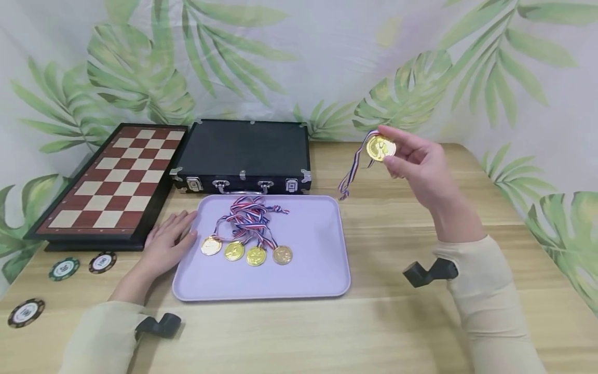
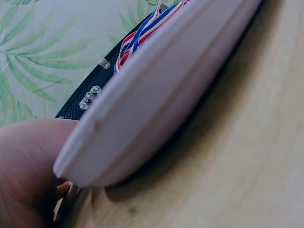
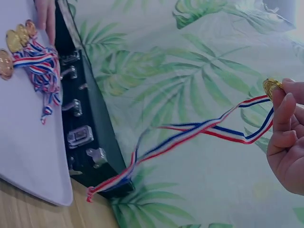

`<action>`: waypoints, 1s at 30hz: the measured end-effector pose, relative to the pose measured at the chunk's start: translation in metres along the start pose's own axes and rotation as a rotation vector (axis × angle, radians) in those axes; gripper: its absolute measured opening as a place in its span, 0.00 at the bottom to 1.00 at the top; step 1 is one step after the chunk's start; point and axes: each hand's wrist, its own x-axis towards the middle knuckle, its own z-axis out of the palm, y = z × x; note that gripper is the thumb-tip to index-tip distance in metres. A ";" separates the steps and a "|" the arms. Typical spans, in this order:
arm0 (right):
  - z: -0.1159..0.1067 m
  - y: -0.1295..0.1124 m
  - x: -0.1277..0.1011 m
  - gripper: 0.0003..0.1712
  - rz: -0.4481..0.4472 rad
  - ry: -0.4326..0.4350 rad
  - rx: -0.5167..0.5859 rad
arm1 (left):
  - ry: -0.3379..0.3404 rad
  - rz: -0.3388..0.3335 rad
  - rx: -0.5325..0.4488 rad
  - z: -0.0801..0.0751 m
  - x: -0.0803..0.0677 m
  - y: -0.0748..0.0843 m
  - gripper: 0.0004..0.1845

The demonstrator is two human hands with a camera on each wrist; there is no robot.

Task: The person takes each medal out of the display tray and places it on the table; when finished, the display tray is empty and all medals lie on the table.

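Note:
My right hand point(image 1: 420, 169) is raised above the table at the right, pinching a gold medal point(image 1: 381, 148) between thumb and fingers. Its red, white and blue ribbon point(image 3: 190, 130) hangs down in a loop, knotted at the end. On the table my left hand point(image 1: 168, 244) rests against the left edge of a pale lilac tray point(image 1: 317, 259), its thumb touching the rim and its fingers relaxed. Several more medals point(image 1: 256, 256) lie in a row in the tray, with their striped ribbons point(image 1: 249, 215) bunched behind them.
Behind the tray stands a closed black case point(image 1: 247, 150) with metal latches. A chequered board point(image 1: 117, 179) lies at the left. Several poker chips point(image 1: 64, 269) are scattered in front of it. A leaf-patterned cloth point(image 1: 327, 62) hangs behind the wooden table point(image 1: 388, 322).

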 end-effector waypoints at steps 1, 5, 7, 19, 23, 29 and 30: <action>-0.002 -0.002 0.001 0.26 0.002 0.010 0.014 | 0.003 -0.001 -0.002 0.000 -0.001 0.000 0.27; -0.013 0.001 0.001 0.23 0.048 0.028 0.075 | 0.008 -0.005 -0.003 -0.001 -0.002 -0.002 0.27; -0.020 0.008 0.002 0.23 0.088 0.032 0.094 | 0.009 -0.005 -0.003 -0.001 -0.002 -0.002 0.27; -0.051 0.061 0.040 0.30 0.400 0.214 0.053 | -0.002 -0.001 0.003 0.000 0.001 -0.003 0.27; -0.057 0.075 0.059 0.29 0.469 0.263 -0.026 | -0.003 -0.001 0.002 0.000 0.001 -0.002 0.27; -0.066 0.102 0.056 0.29 0.562 0.293 -0.142 | 0.003 -0.001 0.000 0.000 0.000 0.000 0.27; -0.066 0.107 0.052 0.29 0.581 0.289 -0.157 | 0.006 -0.001 0.001 0.000 0.000 0.000 0.27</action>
